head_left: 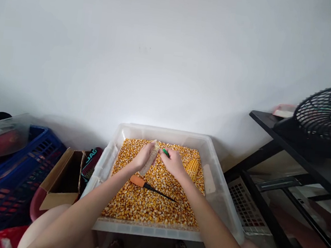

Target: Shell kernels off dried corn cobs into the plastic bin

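Observation:
A clear plastic bin (108, 155) on my lap holds a deep layer of loose yellow corn kernels (144, 205). My left hand (144, 156) grips a pale, mostly stripped corn cob (150, 163) above the kernels. My right hand (173, 162) is closed around a small green-handled tool (165, 152) whose tip meets the cob's upper end. A cob still covered in kernels (192, 168) lies in the bin just right of my right hand. An orange-handled tool with a thin dark shaft (149, 186) rests on the kernels under my forearms.
A white wall rises behind the bin. On the left are a blue crate (2, 193), an open cardboard box (62, 180) and a clear container (1, 131). On the right, a black shelf (283, 141) carries a black fan (326, 114).

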Motion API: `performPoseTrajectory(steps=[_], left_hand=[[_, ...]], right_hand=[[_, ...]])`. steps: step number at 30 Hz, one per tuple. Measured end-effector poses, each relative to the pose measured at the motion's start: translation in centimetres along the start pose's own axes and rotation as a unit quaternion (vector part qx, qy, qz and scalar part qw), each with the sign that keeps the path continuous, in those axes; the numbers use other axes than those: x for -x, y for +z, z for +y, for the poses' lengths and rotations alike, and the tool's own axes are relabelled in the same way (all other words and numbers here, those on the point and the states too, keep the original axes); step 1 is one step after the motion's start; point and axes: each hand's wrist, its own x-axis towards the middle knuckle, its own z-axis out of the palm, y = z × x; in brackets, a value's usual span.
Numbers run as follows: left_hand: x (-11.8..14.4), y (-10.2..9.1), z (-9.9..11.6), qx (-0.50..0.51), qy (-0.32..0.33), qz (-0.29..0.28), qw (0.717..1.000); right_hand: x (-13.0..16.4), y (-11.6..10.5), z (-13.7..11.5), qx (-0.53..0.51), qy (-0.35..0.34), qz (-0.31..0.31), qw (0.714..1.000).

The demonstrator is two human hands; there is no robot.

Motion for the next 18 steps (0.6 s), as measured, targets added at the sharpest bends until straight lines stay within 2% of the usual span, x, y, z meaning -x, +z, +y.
performPoseTrajectory(steps=[3, 7, 13, 18], left_hand=[[-0.2, 0.0, -0.7, -0.006, 0.014, -0.025, 1.000], [-0.3, -0.1, -0.9, -0.035, 0.051, -0.058, 0.996], [0.4, 0.0, 0.1, -0.121, 0.092, -0.043, 0.987], [0.4, -0.6, 0.1, -0.255, 0.164, -0.013, 0.953]], right_hand=[[0.3, 0.3, -0.2, -0.060, -0.009, -0.050, 0.997], [0.2, 0.1, -0.1, -0.121, -0.001, -0.065, 0.991], [0.0, -0.1, 0.0, -0.139, 0.029, -0.082, 0.987], [0.0, -0.1, 0.2, -0.155, 0.062, -0.106, 0.980]])
